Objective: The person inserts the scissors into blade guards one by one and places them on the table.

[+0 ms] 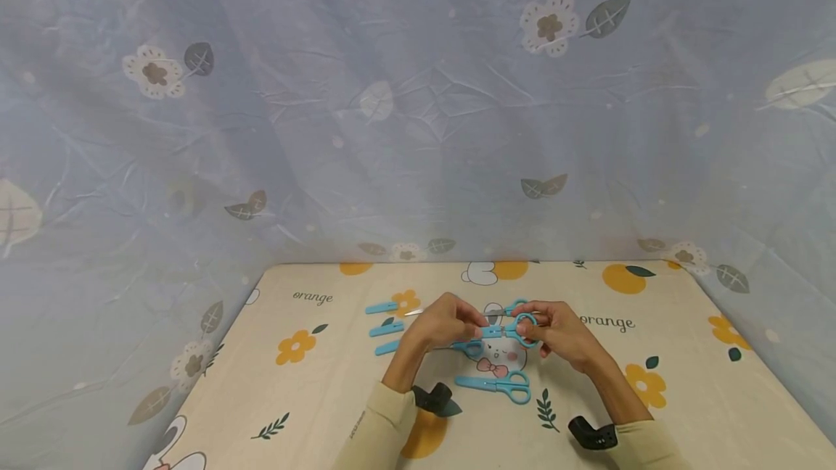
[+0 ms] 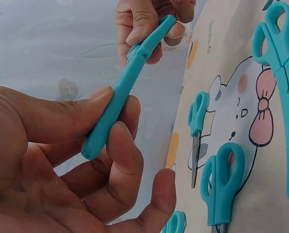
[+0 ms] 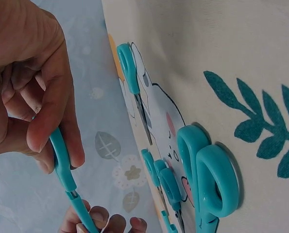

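Above the table, my right hand [image 1: 562, 332] holds a pair of light-blue scissors [image 1: 525, 331] by the handle loops. My left hand [image 1: 444, 325] pinches the blue blade cover [image 2: 116, 109] on those scissors between thumb and fingers. Most of the blade is inside the cover; the right wrist view shows a small bit of metal between cover and handle. Nearer my body, scissors with a covered blade [image 1: 480, 383] lie flat on the table. Bare-bladed scissors [image 2: 223, 184] lie beneath the hands, and another bare-bladed pair [image 3: 128, 68] lies farther back. Both are partly hidden in the head view.
Three loose blue covers, a far one [image 1: 381, 307], a middle one [image 1: 387, 328] and a near one [image 1: 387, 347], lie left of my left hand. A blade tip [image 1: 414, 312] shows beside them. The patterned tablecloth [image 1: 339, 397] meets a hanging grey-blue curtain [image 1: 418, 187] at the back.
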`<state>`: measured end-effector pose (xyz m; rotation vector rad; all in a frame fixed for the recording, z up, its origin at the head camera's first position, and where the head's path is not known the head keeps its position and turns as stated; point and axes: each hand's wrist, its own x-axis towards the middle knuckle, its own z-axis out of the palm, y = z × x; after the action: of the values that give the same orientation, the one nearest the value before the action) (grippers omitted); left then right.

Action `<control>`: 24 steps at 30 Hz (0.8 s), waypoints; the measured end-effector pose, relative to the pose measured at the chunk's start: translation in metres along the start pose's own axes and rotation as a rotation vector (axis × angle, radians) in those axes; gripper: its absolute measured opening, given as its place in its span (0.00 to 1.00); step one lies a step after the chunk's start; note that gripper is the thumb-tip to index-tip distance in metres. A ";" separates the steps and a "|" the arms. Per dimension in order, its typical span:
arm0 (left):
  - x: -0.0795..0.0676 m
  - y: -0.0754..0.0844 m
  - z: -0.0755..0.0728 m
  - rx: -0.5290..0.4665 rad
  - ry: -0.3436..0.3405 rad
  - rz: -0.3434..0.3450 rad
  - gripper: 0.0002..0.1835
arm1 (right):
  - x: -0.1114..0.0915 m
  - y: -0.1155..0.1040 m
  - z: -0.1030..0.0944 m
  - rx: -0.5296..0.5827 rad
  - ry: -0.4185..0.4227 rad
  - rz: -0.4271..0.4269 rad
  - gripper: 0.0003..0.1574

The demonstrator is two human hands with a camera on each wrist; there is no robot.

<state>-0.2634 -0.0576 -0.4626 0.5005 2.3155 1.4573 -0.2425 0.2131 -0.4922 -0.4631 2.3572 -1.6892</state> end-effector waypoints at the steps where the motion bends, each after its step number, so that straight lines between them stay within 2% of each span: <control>1: 0.000 0.000 0.000 -0.004 0.001 -0.004 0.07 | 0.000 0.000 0.000 0.000 0.003 0.003 0.25; 6: 0.000 0.001 0.000 0.009 0.004 -0.001 0.07 | 0.001 -0.001 0.001 -0.001 0.010 0.016 0.26; 15: 0.001 0.002 0.004 0.028 0.015 0.051 0.07 | 0.000 0.000 0.001 0.026 0.006 0.030 0.28; 24: 0.001 0.001 0.006 0.013 0.026 0.046 0.07 | 0.001 0.000 0.003 0.017 0.031 0.047 0.27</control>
<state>-0.2618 -0.0521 -0.4640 0.5445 2.3496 1.4796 -0.2419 0.2097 -0.4931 -0.3787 2.3549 -1.7060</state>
